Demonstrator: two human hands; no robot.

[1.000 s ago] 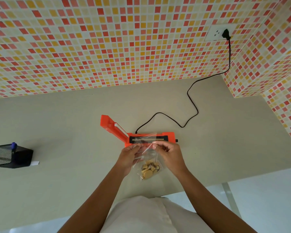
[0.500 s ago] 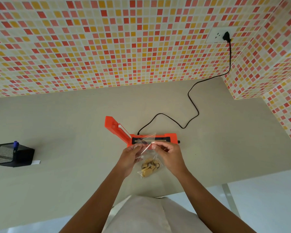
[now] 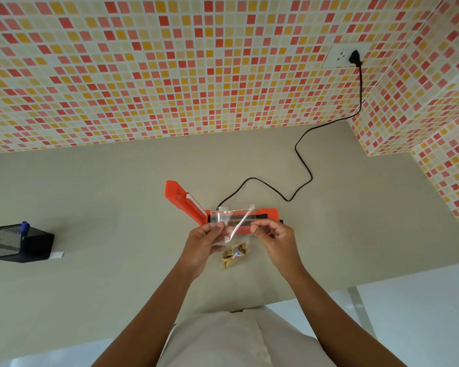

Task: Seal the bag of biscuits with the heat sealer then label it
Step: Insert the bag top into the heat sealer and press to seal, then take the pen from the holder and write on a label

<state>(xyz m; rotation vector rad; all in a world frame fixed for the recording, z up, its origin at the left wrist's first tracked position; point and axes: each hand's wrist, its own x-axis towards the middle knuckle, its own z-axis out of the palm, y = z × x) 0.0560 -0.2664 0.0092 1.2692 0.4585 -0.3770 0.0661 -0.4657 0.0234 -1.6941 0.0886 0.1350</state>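
Raised and drawn apart since the previous moment, left hand [image 3: 204, 242] and right hand [image 3: 276, 238] each pinch an upper edge of the clear bag [image 3: 233, 224], with biscuits [image 3: 232, 256] sagging in its bottom above the bench's [image 3: 104, 274] near edge. Just behind, mid-bench, the orange heat sealer [image 3: 268, 214] lies with its arm lifted. A mesh pen holder [image 3: 16, 243] stands at the left edge. A black cable [image 3: 302, 165] runs to the wall socket [image 3: 338, 59].

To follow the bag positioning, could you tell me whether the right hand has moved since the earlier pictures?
Yes: the right hand has shifted slightly rightwards along the heat sealer, towards its right end, away from the left hand.
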